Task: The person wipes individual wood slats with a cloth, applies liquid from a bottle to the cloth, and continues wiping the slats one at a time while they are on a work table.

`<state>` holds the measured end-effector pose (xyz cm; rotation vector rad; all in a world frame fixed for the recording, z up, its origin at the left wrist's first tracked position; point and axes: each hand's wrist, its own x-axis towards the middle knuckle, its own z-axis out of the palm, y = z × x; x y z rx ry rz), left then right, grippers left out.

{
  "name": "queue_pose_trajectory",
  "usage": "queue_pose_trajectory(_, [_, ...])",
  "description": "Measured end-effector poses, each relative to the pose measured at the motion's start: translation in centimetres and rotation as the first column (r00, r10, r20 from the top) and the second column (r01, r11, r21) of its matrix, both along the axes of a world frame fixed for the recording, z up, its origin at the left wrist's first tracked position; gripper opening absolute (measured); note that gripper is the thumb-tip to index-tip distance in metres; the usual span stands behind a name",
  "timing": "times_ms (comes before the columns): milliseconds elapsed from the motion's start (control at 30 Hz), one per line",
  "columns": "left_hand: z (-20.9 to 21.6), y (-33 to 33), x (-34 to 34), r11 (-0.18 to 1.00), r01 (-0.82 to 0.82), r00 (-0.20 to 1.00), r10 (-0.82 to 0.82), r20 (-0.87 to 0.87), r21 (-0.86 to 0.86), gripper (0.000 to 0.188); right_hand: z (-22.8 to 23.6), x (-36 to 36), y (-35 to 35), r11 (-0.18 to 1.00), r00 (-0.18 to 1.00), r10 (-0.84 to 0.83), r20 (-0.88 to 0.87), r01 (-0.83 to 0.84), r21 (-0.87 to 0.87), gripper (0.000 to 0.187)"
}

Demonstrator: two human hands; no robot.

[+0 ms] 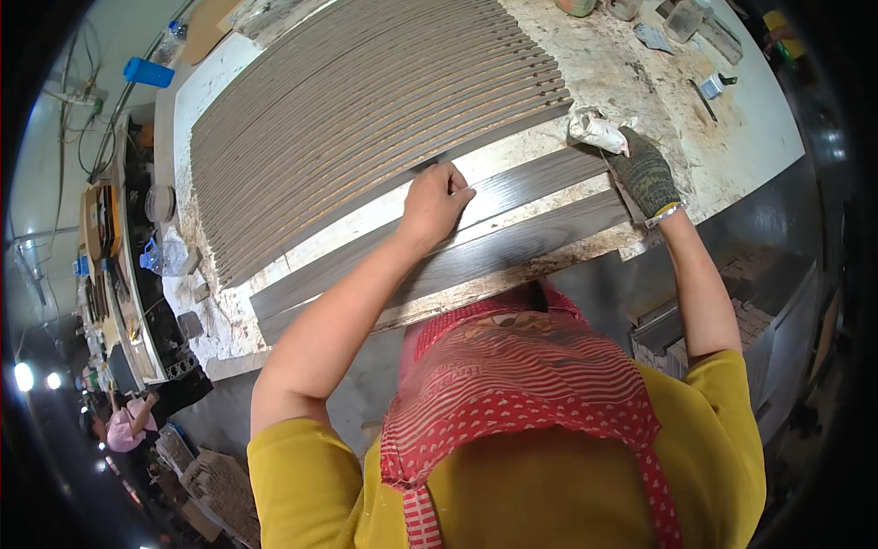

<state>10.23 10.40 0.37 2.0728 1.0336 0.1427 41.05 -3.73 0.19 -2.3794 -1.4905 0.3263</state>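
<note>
1. Work pieces: two grey wood-grain planks, far plank (540, 177) and near plank (530, 231), lying flat side by side at the near side of the table (741, 137), a pale gap between them.
2. Left hand (436, 203): bare, over the far plank, forearm crossing both. Fingers curled, thumb tip out, nothing visible in them. Can't tell if they're fully closed or touching the plank.
3. Right hand (647, 176): dark knit glove, at the planks' right ends, grasping a crumpled whitish rag (598, 133).
4. Beyond: big bank of matching grey-brown strips (384, 101), closely ranked, long edges roughly parallel to the planks.
5. Progress, my read: partway. The bank looks sorted into order; these two planks sit apart from it. Can't judge whether either is finished.
6. Edges/room: near plank runs close along the table's front edge, little margin. Pale band of tabletop between bank and far plank. More room right, up to a small white-and-blue bottle (713, 87). Left margin tighter, clear jug (165, 256) there.
</note>
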Motion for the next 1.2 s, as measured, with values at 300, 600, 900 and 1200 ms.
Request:
queue_pose_trajectory(300, [-2.1, 0.1, -0.7, 0.94, -0.272, 0.962, 0.274, -0.019, -0.204, 0.015, 0.7, -0.7, 0.0, 0.999, 0.998, -0.028, -0.052, 0.029, 0.014, 0.047])
queue_pose_trajectory(600, [-2.4, -0.5, 0.3, 0.908, -0.395, 0.915, 0.375, -0.145, -0.141, 0.022, 0.7, -0.6, 0.0, 0.997, 0.993, -0.068, -0.096, 0.066, -0.029, 0.051])
queue_pose_trajectory(900, [-0.2, -0.3, 1.0, 0.874, -0.388, 0.921, 0.363, -0.138, -0.291, 0.019, -0.2, -0.4, -0.2, 0.997, 0.996, -0.042, -0.075, 0.047, 0.066, 0.045])
queue_pose_trajectory(1200, [-0.3, -0.5, -2.6, 0.987, -0.113, 0.988, 0.1, -0.12, -0.113, 0.047, 0.1, -0.6, 0.2, 0.993, 0.991, -0.104, -0.084, 0.108, 0.045, 0.043])
